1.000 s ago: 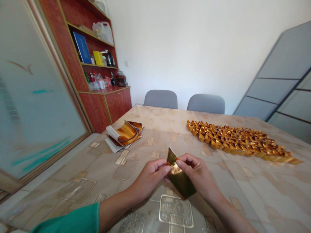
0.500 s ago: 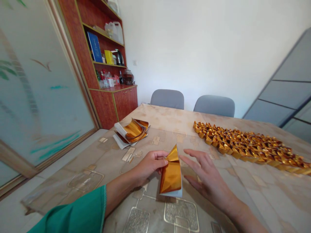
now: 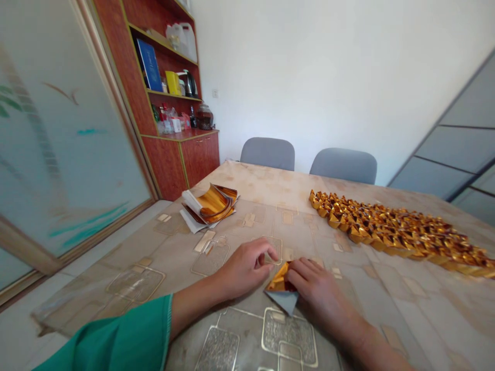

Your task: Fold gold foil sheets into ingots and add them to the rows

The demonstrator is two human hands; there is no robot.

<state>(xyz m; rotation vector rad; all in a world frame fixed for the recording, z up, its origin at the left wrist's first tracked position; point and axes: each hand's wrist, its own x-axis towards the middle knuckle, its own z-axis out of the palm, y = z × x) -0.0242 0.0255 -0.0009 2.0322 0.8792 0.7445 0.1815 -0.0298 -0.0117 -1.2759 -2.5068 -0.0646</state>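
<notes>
A small sheet of gold foil paper (image 3: pixel 281 289) lies on the table (image 3: pixel 247 216) in front of me, folded so its pale back shows at the lower corner. My right hand (image 3: pixel 315 291) lies on top of it with the fingers curled down onto the fold. My left hand (image 3: pixel 247 268) sits just left of the sheet, fingers bent, fingertips at the paper's upper edge. What the left fingertips grip, if anything, is hidden. A green sleeve covers my left forearm.
A long heap of folded gold paper ingots (image 3: pixel 398 232) runs across the table's right side. A stack of curled gold sheets (image 3: pixel 211 206) lies at the far left. Two grey chairs (image 3: pixel 305 157) stand behind the table, a red cabinet with shelves (image 3: pixel 174 103) at the left wall.
The gold sheet was held up between both hands, then stood upright in the left hand; now it lies flat on the table with my right hand pressed on it.
</notes>
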